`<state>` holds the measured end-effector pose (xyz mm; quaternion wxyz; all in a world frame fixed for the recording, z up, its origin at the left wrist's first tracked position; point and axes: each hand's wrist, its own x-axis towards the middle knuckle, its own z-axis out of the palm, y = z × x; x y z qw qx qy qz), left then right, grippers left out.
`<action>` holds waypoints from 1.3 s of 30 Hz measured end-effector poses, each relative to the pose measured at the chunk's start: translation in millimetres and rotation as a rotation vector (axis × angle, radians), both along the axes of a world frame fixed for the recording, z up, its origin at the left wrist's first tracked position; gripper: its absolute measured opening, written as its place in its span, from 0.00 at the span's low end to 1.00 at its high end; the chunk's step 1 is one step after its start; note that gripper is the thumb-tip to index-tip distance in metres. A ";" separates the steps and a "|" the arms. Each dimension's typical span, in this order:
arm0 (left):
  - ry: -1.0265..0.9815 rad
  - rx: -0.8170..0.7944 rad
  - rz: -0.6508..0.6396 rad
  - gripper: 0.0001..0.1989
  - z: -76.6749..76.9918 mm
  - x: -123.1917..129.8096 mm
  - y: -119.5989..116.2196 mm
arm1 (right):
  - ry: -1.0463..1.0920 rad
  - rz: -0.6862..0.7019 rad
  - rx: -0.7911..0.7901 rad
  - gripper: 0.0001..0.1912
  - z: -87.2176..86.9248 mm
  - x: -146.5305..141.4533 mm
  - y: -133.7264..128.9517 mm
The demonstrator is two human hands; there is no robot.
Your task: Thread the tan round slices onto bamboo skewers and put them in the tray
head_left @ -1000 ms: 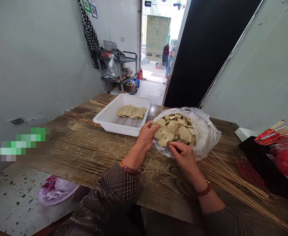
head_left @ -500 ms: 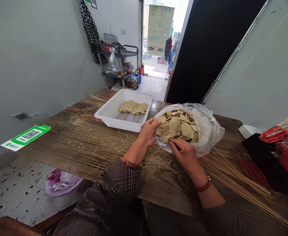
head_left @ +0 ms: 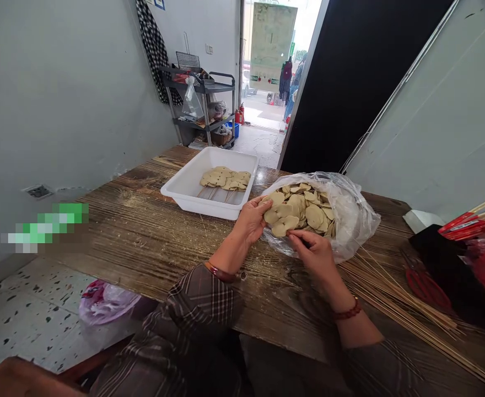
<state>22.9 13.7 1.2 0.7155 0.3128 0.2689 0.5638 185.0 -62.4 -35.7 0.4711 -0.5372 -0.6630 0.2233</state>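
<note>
My left hand [head_left: 249,221] is closed on a few flat, round tan slices [head_left: 281,215], which overlap in front of the open plastic bag [head_left: 352,220]. Many more slices [head_left: 314,215] of the same kind fill that bag. With thumb and forefinger pinched together, my right hand [head_left: 314,255] sits at the lower edge of the held slices; what lies in the pinch is too small to make out. Left of the bag, a white tray [head_left: 172,194] holds tan slices threaded on thin sticks [head_left: 228,196].
Long thin bamboo skewers [head_left: 403,309] lie on the wooden table [head_left: 135,237] at right, near red-handled scissors [head_left: 426,286] and a black box [head_left: 436,248]. A lilac bag [head_left: 106,303] is below the table's left edge. Beyond stands a grey cart [head_left: 205,88] by the doorway.
Both hands stay almost in place over the front of the bag. The held slices have shifted slightly, the lower one tilting a little. The whole view has moved marginally.
</note>
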 end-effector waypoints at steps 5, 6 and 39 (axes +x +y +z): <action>0.002 -0.001 0.063 0.18 -2.4 -1.6 3.8 | 0.073 0.081 -0.141 0.16 1.1 4.7 1.2; -0.001 0.005 0.063 0.18 -2.5 -1.6 4.1 | 0.088 0.086 -0.150 0.16 0.8 5.6 1.5; 0.026 0.009 -0.179 0.24 -4.3 10.0 -10.1 | 0.481 0.019 -0.203 0.19 4.2 2.8 4.3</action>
